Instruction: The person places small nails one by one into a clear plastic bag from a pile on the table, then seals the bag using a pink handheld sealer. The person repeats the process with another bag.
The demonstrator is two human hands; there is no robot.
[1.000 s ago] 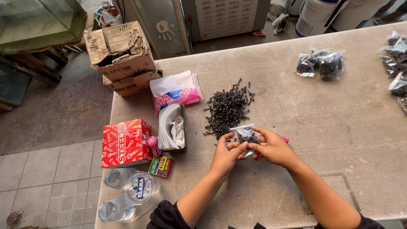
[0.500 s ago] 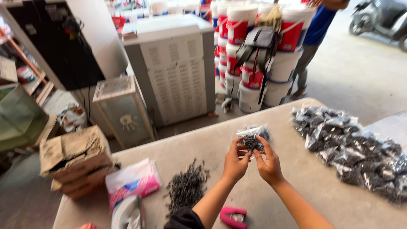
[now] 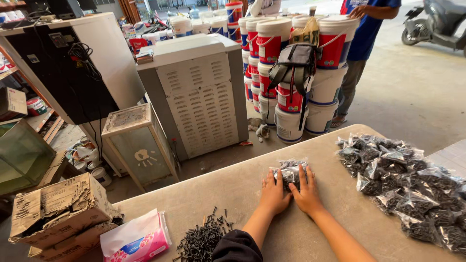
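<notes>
A small clear plastic bag of black screws [image 3: 290,171] lies flat on the grey table [image 3: 242,189]. My left hand [image 3: 274,192] and my right hand [image 3: 305,191] both press down on it, fingers spread over the bag side by side. At the table's near left lies a loose pile of black screws [image 3: 200,239], well apart from both hands. A heap of several filled screw bags [image 3: 404,184] covers the right side of the table, a short way right of my right hand.
A pink tissue pack [image 3: 137,239] and torn cardboard boxes [image 3: 59,209] sit at the left. Beyond the table stand a grey metal cabinet [image 3: 199,92], stacked paint buckets [image 3: 291,68] with a bag hung on them, and a person in a blue shirt [image 3: 361,34].
The bag, held up in both hands before, now lies on the table under my flattened hands. The camera has tilted up from the table top toward the room beyond.
</notes>
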